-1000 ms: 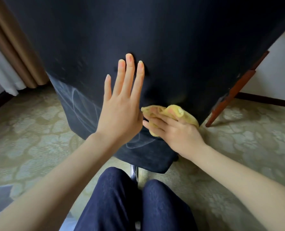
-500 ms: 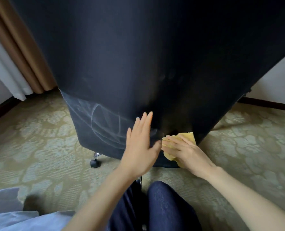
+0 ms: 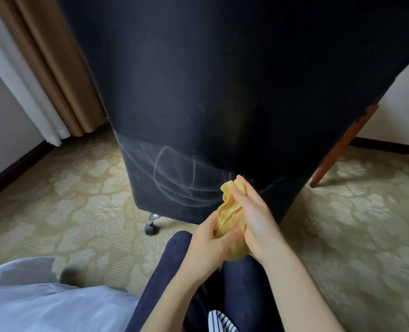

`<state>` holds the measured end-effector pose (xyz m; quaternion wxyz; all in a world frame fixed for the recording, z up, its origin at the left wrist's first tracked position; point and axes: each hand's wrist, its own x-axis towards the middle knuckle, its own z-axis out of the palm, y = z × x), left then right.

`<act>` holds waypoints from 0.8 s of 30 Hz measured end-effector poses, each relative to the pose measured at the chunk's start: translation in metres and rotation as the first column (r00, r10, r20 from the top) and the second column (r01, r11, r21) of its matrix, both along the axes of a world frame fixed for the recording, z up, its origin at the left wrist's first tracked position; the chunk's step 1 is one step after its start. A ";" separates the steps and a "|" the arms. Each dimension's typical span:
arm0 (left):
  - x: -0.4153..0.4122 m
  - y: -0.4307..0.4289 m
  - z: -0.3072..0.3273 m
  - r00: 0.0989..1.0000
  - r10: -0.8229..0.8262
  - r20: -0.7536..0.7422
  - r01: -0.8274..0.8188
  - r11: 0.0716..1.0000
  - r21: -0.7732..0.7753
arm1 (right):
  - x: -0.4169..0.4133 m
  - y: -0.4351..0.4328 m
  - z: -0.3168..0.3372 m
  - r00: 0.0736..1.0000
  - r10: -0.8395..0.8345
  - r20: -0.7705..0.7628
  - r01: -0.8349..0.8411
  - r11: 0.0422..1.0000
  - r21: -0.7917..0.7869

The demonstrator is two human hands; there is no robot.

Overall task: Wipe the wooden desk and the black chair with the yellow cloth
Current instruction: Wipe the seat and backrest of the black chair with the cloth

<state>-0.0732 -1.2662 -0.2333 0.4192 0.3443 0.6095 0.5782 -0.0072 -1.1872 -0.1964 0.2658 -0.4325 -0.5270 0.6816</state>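
Note:
The back of the black chair (image 3: 210,97) fills the upper middle of the view, with pale wipe streaks low on its fabric. The yellow cloth (image 3: 229,216) is bunched up between both hands, just in front of the chair's lower edge and off its surface. My left hand (image 3: 210,238) grips the cloth from below and the left. My right hand (image 3: 256,219) holds it from the right, fingers laid along its top. The wooden desk shows only as one reddish leg (image 3: 340,149) behind the chair on the right.
A chair caster (image 3: 150,226) sits on the patterned carpet (image 3: 67,200) under the chair. Tan and white curtains (image 3: 43,75) hang at the upper left. My knees in dark trousers (image 3: 222,283) are at the bottom, pale fabric (image 3: 31,303) at lower left.
My left hand left the chair back and came down to take the cloth. My right hand lifted the cloth off the chair, and both hands now bunch it together.

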 end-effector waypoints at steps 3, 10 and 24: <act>-0.016 -0.007 0.004 0.998 0.046 0.038 -0.046 0.999 0.003 | 0.004 0.003 0.014 0.957 0.289 0.027 -0.290 0.954 0.078; -0.042 -0.024 0.017 0.896 -0.091 0.435 0.011 0.983 0.183 | 0.029 0.008 -0.002 0.989 0.144 0.017 -0.143 0.989 -0.039; -0.058 -0.021 0.019 0.955 0.250 -0.162 -0.273 0.952 -0.137 | 0.021 -0.003 0.002 0.992 -0.077 0.097 0.035 0.927 0.373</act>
